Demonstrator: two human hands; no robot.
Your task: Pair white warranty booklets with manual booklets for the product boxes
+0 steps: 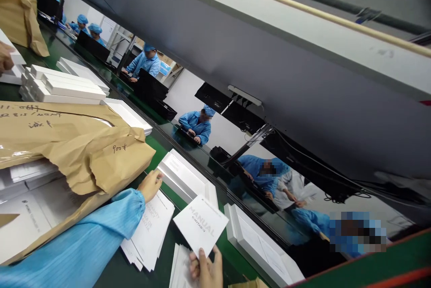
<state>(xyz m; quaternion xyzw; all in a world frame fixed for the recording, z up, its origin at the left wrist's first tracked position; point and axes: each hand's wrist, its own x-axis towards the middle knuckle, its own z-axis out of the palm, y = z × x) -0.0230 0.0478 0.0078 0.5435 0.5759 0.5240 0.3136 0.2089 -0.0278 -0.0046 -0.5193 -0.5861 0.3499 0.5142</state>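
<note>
A white booklet (201,225) with "MANUAL" on its cover is pinched by its lower edge in my right hand (206,270). Beneath that hand lies a stack of white papers (182,266), partly hidden. My left hand (151,185), in a blue sleeve, has curled fingers at the near left corner of a white box (188,176); whether they grip it is unclear. Below the left hand is a fanned stack of white leaflets (150,229) with "WARRANTY POLICY" print. To the right of the booklet sits another open white box (259,243).
A torn brown paper package (114,158) with printed sheets fills the left. Behind it are stacked white boxes (63,86) on the green belt (156,144). Another person's hand (5,57) shows at the far left. Several people in blue work beyond. A grey overhead panel (235,54) slants across.
</note>
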